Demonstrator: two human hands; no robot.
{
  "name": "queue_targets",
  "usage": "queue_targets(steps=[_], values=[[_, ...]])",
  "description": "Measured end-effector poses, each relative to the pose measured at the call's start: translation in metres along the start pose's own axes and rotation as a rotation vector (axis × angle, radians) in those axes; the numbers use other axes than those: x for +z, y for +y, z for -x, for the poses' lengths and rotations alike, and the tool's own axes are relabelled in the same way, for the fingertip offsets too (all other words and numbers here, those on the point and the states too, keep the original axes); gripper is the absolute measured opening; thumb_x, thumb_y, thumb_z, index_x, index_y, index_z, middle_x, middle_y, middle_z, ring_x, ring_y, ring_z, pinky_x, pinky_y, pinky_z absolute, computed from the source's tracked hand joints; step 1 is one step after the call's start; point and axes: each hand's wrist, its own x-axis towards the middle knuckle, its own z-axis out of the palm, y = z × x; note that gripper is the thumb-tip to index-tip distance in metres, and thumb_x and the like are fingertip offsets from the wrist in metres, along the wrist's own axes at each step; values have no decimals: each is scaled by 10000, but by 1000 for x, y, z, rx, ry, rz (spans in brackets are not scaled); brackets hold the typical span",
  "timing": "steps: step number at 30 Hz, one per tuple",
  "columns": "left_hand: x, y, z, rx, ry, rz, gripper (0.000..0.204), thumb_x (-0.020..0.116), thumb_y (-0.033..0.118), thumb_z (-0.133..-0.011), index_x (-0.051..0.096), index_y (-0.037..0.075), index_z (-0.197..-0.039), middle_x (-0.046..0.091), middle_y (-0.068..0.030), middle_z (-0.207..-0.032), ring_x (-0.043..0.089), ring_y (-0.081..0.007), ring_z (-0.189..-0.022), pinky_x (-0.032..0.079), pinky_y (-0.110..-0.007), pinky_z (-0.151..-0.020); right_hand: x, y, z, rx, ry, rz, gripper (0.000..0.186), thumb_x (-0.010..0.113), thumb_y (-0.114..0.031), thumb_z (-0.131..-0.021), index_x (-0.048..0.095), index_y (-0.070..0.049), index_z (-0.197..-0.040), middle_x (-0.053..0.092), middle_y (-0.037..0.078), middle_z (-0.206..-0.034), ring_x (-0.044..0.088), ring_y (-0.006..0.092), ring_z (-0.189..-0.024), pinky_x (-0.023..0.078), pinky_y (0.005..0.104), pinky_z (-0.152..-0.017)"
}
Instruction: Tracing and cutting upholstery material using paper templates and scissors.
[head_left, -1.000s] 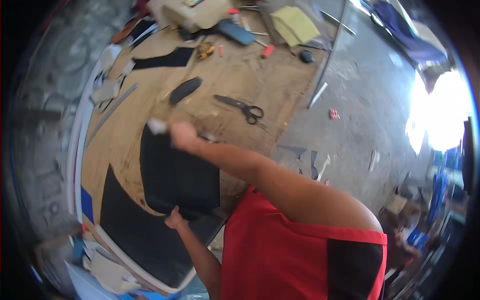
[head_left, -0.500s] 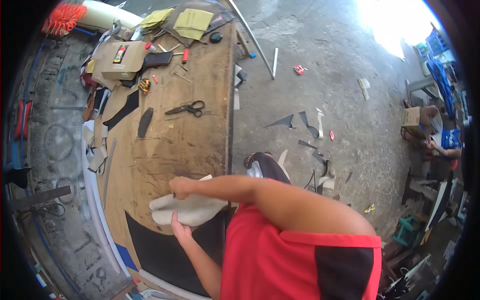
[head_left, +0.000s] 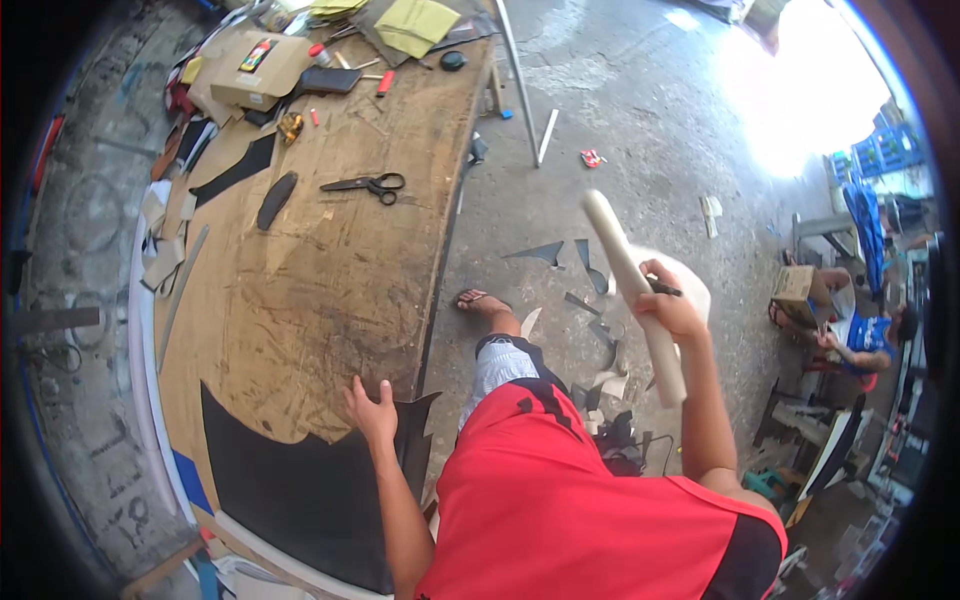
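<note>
My right hand (head_left: 676,305) is out over the floor beside the table, closed round a cream sheet of material (head_left: 610,230) that is curled into a roll, with a loose part spread behind the fingers. A slim dark pen-like tool (head_left: 664,287) sticks out of the same fist; its exact kind cannot be made out. My left hand (head_left: 373,410) has its fingers spread and holds nothing, at the upper edge of a black sheet of material (head_left: 300,500) on the wooden table (head_left: 300,330). Whether it touches the sheet is unclear.
Black scissors (head_left: 370,186) and a dark cut piece (head_left: 276,200) lie farther up the table. Beyond them are a cardboard box (head_left: 262,75) and yellow sheets (head_left: 418,25). Black and cream scraps (head_left: 540,254) litter the floor. Another person (head_left: 860,335) sits at far right.
The cream sheet has left the table and swung right over the floor in my right hand. My left hand has let go of it. My body has turned and stepped back somewhat.
</note>
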Motion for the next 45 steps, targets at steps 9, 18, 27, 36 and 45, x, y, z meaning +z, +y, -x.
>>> queue_targets(steps=[9,18,27,36,45], values=[[-39,-22,-48,-227,-369,357,511,695,308,-987,606,12,-1394,700,-224,-1269,689,-312,-1127,535,-381,-975,102,56,-342,5,-83,186,376,698,-123,-724,697,0,-1079,679,129,-898,588,235,-765,513,375,-658],[-100,-100,-14,-655,93,444,543,698,309,-970,575,73,-1443,622,-167,-1406,615,-325,-1241,491,-406,-1050,103,23,-466,-188,672,680,297,698,-254,-943,718,37,-1000,737,143,-838,701,275,-681,572,364,-643],[-66,-209,112,-932,-94,-37,957,631,658,-914,229,226,-1667,116,-94,-1753,80,-479,-1583,173,-774,-1164,358,-125,-180,-1174,145,244,262,466,-250,-1096,601,-28,-1062,578,84,-938,538,221,-807,464,345,-787],[-94,-275,130,-748,205,39,917,683,506,-904,282,154,-1650,316,-118,-1689,281,-324,-1564,207,-720,-1183,597,-18,88,-943,-1343,702,305,622,-57,-925,641,-86,-1228,727,120,-1084,697,247,-933,514,383,-807],[-94,-558,357,-1289,134,-94,1006,697,706,-837,453,-63,-1438,623,-297,-1251,649,-454,-1049,517,-508,-944,729,152,228,-1414,-1140,912,466,692,-218,-911,522,-14,-1294,362,230,-1625,308,407,-1534,284,573,-1216]])
